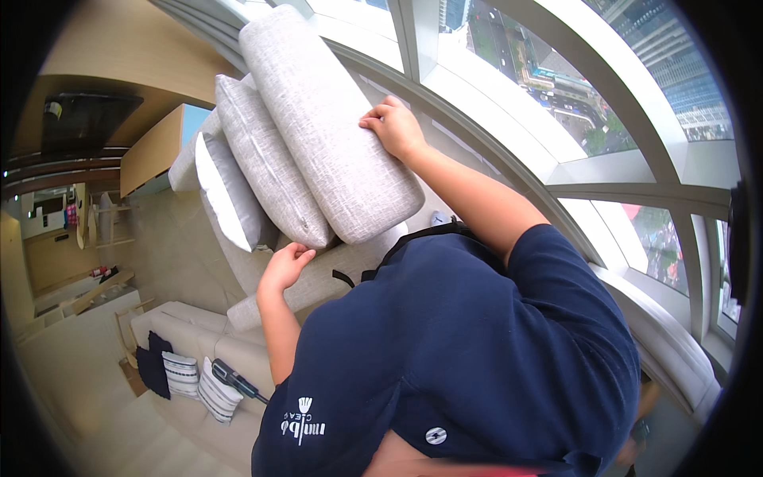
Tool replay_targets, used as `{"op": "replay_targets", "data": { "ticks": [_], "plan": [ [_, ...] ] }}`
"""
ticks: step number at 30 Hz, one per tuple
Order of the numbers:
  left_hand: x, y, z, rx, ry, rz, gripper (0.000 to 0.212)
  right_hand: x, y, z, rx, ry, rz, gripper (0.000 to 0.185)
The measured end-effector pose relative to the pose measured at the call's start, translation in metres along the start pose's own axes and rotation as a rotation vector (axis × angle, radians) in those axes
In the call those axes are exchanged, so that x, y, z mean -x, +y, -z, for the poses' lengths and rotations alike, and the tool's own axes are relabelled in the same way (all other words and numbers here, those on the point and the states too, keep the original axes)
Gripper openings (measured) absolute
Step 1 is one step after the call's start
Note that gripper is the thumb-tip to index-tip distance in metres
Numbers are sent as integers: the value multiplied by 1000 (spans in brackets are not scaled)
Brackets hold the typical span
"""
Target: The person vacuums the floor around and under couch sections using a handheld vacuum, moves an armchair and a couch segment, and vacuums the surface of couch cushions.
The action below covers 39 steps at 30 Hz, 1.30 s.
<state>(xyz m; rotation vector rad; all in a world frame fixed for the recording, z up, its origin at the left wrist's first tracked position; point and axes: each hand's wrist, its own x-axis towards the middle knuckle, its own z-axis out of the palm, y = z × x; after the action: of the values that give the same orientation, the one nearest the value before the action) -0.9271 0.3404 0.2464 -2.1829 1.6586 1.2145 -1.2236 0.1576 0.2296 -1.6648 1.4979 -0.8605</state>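
In front of me stands a light grey fabric sofa piece with a thick, rounded backrest [340,137]. My right hand [394,128] is on the backrest's window side, thumb and fingertips drawn together against the fabric; whether they pinch it is unclear. A grey back cushion [268,161] with a seam along its edge leans beside the backrest. At its near corner is my left hand [286,266], its thumb and fingers closed at the cushion's tip. Left of that cushion, a smaller white and grey pillow [229,191] stands on edge. Part of the seat is hidden beneath the cushions.
Large curved windows [536,107] run along the right. A beige sofa [179,322] at lower left bears striped pillows [218,390], dark pillows [154,369] and a handheld vacuum cleaner [229,377]. A wooden cabinet [152,149] stands beyond the grey seat. Another person's arm [647,402] shows at lower right.
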Motion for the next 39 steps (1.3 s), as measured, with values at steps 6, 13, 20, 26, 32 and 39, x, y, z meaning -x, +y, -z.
{"op": "replay_targets", "data": {
  "ticks": [6,13,20,26,32,39],
  "plan": [
    [15,30,27,76,89,63,44,12,69,28,62,-209,-128,17],
    [-4,95,1,250,296,40,54,-2,257,152,702,-561,-473,40],
    [12,127,-85,528,754,319,49,-143,220,137,548,-653,-96,46],
    [-17,206,-113,1911,1072,518,63,-247,49,16,-40,-307,177,67],
    [-34,190,-76,2308,966,474,56,-287,-32,-65,-202,-389,-37,104],
    [-38,188,-67,2195,1059,688,50,-298,-50,-82,-119,-420,-8,102]
  ]
}}
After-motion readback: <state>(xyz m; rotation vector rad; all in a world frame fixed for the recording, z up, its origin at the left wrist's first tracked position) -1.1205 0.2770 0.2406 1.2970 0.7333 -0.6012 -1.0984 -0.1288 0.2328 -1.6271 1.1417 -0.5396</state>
